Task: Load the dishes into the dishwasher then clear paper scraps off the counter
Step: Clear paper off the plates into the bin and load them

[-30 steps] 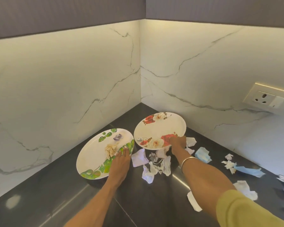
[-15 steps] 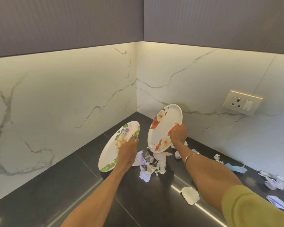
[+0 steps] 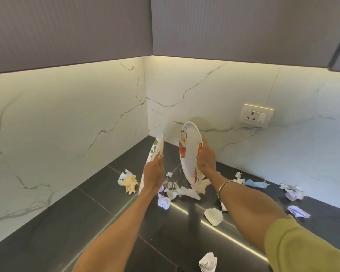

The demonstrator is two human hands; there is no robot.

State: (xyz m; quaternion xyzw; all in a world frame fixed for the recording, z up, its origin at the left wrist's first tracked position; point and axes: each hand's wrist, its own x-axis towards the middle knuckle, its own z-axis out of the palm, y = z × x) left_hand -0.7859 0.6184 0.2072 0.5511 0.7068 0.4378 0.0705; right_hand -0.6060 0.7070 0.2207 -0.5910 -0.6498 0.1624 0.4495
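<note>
While both plates stood nearly on edge above the dark counter, the left hand gripped the green-leafed plate by its lower rim, fingers curled round the edge, and the right hand gripped the red-flowered plate along its right rim, thumb on the patterned face. The two plates were apart from each other, held side by side over the corner of the worktop, clear of its surface. A thin metal bangle sat on the right wrist, and an olive sleeve covered that arm higher up.

Below them the counter was made of black glossy tiles with pale seams, and a bright strip of reflected light ran across it. Paper scraps lay in a loose heap between the forearms, white and lilac, with a beige crumpled piece off to the left near the wall. More lay along the right: a pale blue piece, a crumpled cluster, a folded piece, a white piece by the right forearm and another at the near edge.

White marble-look wall panels with grey veins met in the corner (lit warmly from under the cabinets). Grey upper cabinets ran along both walls, and a socket plate sat on the right wall.
</note>
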